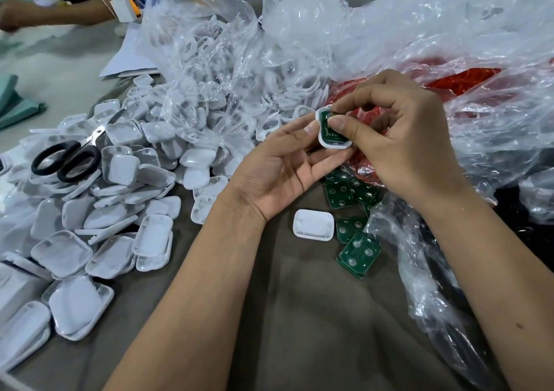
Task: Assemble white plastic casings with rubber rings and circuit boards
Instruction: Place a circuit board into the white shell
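Observation:
A white plastic casing (324,142) with a green circuit board (327,125) set inside it is held up between both hands at centre. My left hand (281,168) grips the casing from below and the left, thumb on its rim. My right hand (398,138) pinches the board from the right, thumb and forefinger on it. A single white casing (313,223) lies on the cloth below. Loose green circuit boards (358,254) lie beside it. No rubber ring is plainly visible in the held casing.
A big heap of white casings (120,198) covers the left of the table, with black-handled scissors (67,159) on top. Crumpled clear plastic bags (329,30) and a red bag (461,81) fill the back and right. Another person's arm (51,15) rests at far left.

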`<state>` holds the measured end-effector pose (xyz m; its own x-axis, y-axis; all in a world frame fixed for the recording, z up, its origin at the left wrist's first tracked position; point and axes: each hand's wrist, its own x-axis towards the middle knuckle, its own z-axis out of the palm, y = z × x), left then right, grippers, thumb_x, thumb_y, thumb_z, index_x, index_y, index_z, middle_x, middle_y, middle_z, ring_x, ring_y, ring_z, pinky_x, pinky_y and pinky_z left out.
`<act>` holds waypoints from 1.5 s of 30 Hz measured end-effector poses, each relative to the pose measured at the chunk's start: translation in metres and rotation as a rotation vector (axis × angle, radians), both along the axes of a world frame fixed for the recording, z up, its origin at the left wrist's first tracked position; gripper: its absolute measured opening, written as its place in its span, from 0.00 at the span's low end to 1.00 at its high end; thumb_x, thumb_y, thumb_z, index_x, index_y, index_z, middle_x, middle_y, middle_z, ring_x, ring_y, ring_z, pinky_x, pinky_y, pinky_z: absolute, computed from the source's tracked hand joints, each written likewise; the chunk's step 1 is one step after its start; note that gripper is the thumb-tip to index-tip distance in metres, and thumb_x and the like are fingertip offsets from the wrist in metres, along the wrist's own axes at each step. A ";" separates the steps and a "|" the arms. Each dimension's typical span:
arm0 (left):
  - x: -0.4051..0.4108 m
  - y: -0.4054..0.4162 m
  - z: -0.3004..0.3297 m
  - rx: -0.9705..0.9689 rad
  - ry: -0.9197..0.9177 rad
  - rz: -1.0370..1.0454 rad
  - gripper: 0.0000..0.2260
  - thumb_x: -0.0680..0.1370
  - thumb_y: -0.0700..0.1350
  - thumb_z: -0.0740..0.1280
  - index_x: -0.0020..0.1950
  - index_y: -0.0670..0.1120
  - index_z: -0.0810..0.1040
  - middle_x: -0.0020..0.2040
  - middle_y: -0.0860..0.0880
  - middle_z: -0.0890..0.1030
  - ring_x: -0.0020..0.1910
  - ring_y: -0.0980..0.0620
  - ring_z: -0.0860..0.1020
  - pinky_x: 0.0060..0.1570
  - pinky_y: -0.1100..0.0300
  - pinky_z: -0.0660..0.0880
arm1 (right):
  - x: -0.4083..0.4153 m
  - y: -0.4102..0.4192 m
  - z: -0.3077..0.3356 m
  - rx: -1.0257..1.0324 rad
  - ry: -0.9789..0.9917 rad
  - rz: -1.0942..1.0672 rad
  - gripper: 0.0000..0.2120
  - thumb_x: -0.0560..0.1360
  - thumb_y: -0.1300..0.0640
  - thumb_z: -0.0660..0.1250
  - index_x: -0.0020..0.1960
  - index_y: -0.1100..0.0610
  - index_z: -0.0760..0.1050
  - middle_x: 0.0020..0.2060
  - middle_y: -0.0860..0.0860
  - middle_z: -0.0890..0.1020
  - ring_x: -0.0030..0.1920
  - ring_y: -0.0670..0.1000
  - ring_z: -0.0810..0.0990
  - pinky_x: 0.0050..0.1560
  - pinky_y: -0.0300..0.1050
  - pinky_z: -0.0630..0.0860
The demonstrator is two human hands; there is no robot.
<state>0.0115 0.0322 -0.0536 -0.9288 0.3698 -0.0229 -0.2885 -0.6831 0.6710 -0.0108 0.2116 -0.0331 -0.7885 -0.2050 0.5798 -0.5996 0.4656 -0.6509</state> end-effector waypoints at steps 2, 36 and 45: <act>0.000 0.001 0.001 0.004 -0.005 0.005 0.12 0.80 0.36 0.63 0.62 0.37 0.78 0.53 0.40 0.85 0.51 0.43 0.86 0.55 0.52 0.83 | 0.001 0.000 0.000 0.008 0.007 -0.002 0.10 0.76 0.53 0.77 0.53 0.58 0.86 0.49 0.50 0.82 0.48 0.49 0.81 0.46 0.45 0.78; 0.001 0.001 0.003 -0.003 -0.051 0.048 0.15 0.76 0.36 0.66 0.63 0.36 0.77 0.54 0.39 0.84 0.50 0.42 0.85 0.52 0.51 0.83 | 0.005 0.008 0.007 -0.077 -0.092 0.097 0.12 0.72 0.57 0.81 0.52 0.57 0.84 0.45 0.49 0.86 0.40 0.49 0.84 0.40 0.47 0.84; 0.000 0.001 -0.001 0.069 -0.008 0.006 0.13 0.78 0.33 0.63 0.60 0.35 0.80 0.59 0.34 0.82 0.58 0.34 0.83 0.57 0.48 0.81 | 0.000 0.017 0.011 -0.804 -0.390 0.351 0.12 0.75 0.63 0.74 0.58 0.61 0.80 0.46 0.53 0.85 0.49 0.51 0.82 0.49 0.41 0.79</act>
<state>0.0115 0.0333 -0.0548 -0.9309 0.3653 -0.0049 -0.2895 -0.7293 0.6200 -0.0107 0.2285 -0.0222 -0.9251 -0.1211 0.3600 -0.2939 -0.3719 -0.8805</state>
